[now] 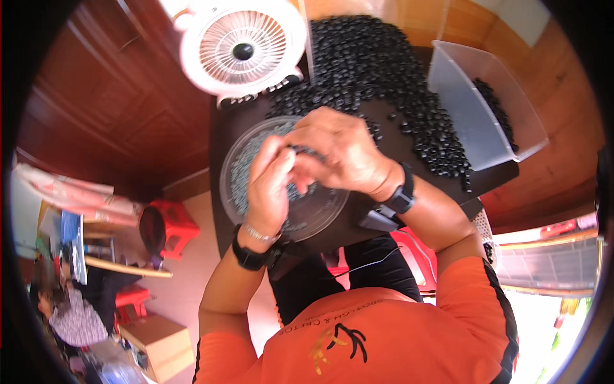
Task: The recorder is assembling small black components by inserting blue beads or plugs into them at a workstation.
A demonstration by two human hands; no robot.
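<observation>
My left hand [270,185] and my right hand [342,148] meet above a round clear tray [327,221] on the dark table. Many small grey pieces [242,173] lie in the tray, mostly on its left side. Both hands are closed, fingertips together. Something small and dark [308,152] shows between them, too small and too covered by fingers to name. Past my right hand spreads a big heap of small, shiny black pieces [364,57], with a tail running down the table's right side.
A white fan [243,51] stands at the table's back left. On the right, a clear plastic bin [470,109] lies tilted with some black pieces inside. A small dark device [378,219] rests at the near edge. Red stools [176,227] and another person [77,317] are at the left.
</observation>
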